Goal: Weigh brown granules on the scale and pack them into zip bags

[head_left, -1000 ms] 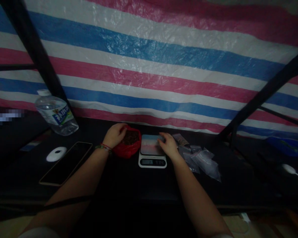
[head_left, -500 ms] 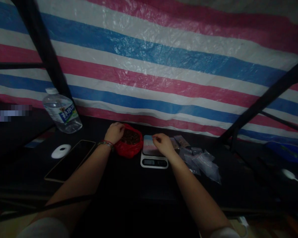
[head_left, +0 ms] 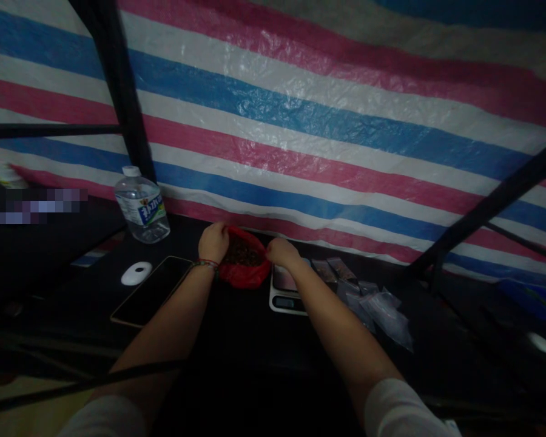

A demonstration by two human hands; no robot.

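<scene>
A red plastic bag (head_left: 246, 277) stands with its mouth spread, and small brown pieces (head_left: 243, 251) fill it. My left hand (head_left: 213, 243) is closed on the bag's left rim, a beaded bracelet at its wrist. At the right rim, my right hand (head_left: 283, 252) has its fingers pinched on the red plastic. Beneath my right wrist lies a white kitchen scale (head_left: 279, 303), its plate partly covered by the forearm. What the small pieces are, I cannot make out in the dim light.
Small zip bags (head_left: 386, 312) lie right of the scale, some holding brown bits. A large clear bottle (head_left: 143, 212), a phone (head_left: 152, 291) and a white oval object (head_left: 136, 274) sit to the left. Dark frame bars (head_left: 473, 212) slant before a striped plastic sheet (head_left: 300, 139).
My right hand has moved left from above the scale's plate to the red bag's right rim. My left hand stays at the bag. The view has shifted slightly.
</scene>
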